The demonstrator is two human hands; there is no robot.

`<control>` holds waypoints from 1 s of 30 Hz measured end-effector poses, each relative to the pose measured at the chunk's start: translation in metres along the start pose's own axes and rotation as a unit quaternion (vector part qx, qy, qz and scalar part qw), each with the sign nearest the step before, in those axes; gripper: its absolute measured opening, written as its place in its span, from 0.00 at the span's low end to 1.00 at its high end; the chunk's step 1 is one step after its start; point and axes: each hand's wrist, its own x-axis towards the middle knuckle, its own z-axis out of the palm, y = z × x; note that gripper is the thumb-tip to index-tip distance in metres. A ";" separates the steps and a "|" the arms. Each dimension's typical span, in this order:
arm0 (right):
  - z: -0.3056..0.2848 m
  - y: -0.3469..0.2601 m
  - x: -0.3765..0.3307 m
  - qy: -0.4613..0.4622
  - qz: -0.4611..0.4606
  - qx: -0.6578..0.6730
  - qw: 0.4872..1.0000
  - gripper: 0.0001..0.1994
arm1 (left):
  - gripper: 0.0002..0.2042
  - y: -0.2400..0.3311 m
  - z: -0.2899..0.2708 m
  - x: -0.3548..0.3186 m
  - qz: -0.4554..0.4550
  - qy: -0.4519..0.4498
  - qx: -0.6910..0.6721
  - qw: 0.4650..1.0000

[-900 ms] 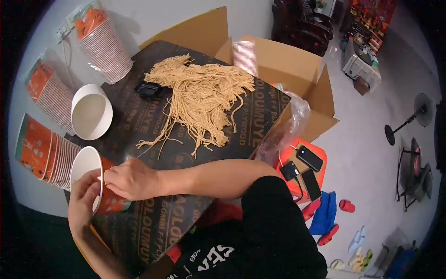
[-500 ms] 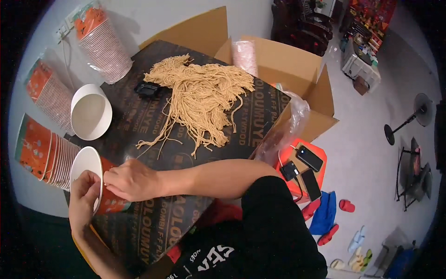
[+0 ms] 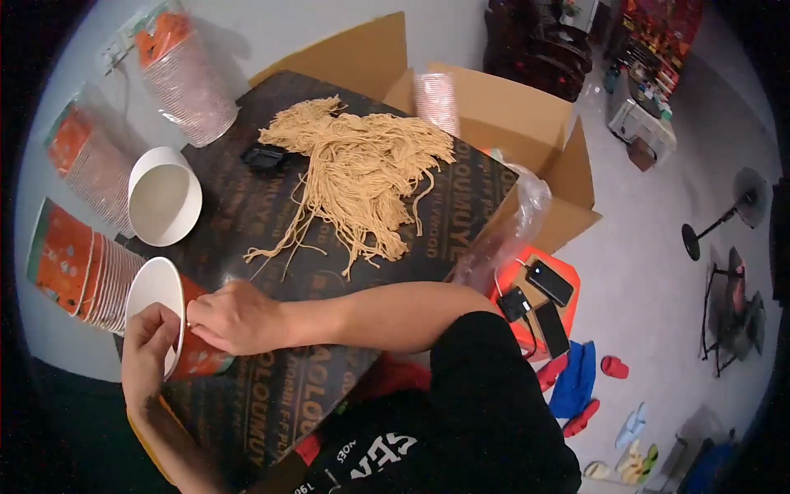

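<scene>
We have both hands on an orange paper cup (image 3: 197,361), between eight and nine o'clock in the view, tilted so that its white mouth faces about nine o'clock. Our left hand (image 3: 151,346) reaches in over the rim, its fingers bent and bunched together against the inner wall. Our right hand (image 3: 239,317) is across from it, fingers curled in and thumb close to them, the tips pinched at the outer wall just beneath the rim. We cannot tell whether anything thin is caught between the fingertips of either hand.

Taking the held cup as the clock's centre, we find another cup with a white inside (image 3: 164,202) near it at twelve, and a stack of orange cups (image 3: 82,263) just beside it at ten. A bagged stack (image 3: 86,165) stands at eleven. On the dark printed board (image 3: 234,218), a loose heap of tan cords (image 3: 362,181) lies at two, a small black object (image 3: 263,156) at one. Farther out at two we see an open cardboard box (image 3: 502,99).
</scene>
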 end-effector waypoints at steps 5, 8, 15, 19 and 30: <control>0.007 -0.002 0.003 -0.034 0.015 0.013 0.999 0.07 | 0.06 0.006 -0.007 -0.009 0.037 0.064 -0.052 0.996; -0.001 -0.006 0.003 -0.059 0.004 0.040 0.997 0.07 | 0.04 0.001 0.000 -0.012 0.048 0.096 -0.072 0.992; -0.006 -0.028 0.009 -0.140 -0.040 0.095 0.985 0.08 | 0.07 0.010 0.004 -0.042 0.076 0.053 -0.166 0.982; -0.002 -0.029 0.009 -0.175 -0.039 0.117 0.977 0.08 | 0.09 0.006 0.003 -0.050 0.037 0.039 -0.245 0.968; -0.009 -0.024 0.027 -0.189 0.136 0.152 0.961 0.05 | 0.05 -0.005 -0.012 -0.023 0.024 0.009 -0.221 0.975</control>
